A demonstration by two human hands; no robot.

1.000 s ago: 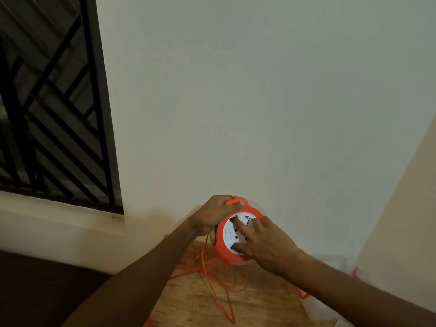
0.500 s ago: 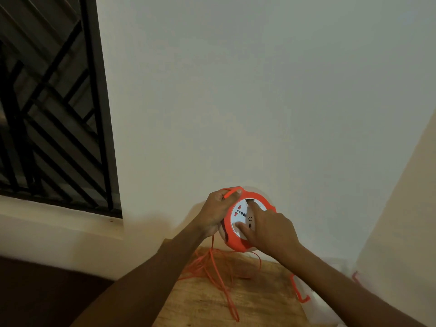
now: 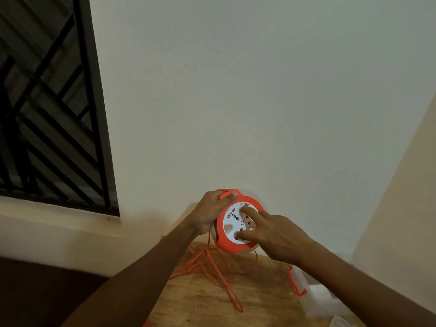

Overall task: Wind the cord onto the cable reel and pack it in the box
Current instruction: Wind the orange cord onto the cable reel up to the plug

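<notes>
An orange cable reel (image 3: 223, 241) with a white socket face is held up above a wooden table (image 3: 259, 296). My left hand (image 3: 210, 213) grips its orange handle at the top left. My right hand (image 3: 273, 234) rests its fingers on the white face, index finger near the top and thumb near the bottom. A thin orange cord (image 3: 212, 270) hangs from the reel's left side and lies in loose loops on the table. A clear plastic box (image 3: 313, 296) with an orange latch sits at the right, partly hidden by my right forearm.
A plain white wall (image 3: 236, 90) stands right behind the table. A window with a black metal grille (image 3: 47, 114) is at the left above a pale ledge. A cream wall closes in at the right.
My right hand's fingers have shifted round the white face, and the reel's sockets have turned. The hanging cord and its loops have moved slightly on the table.
</notes>
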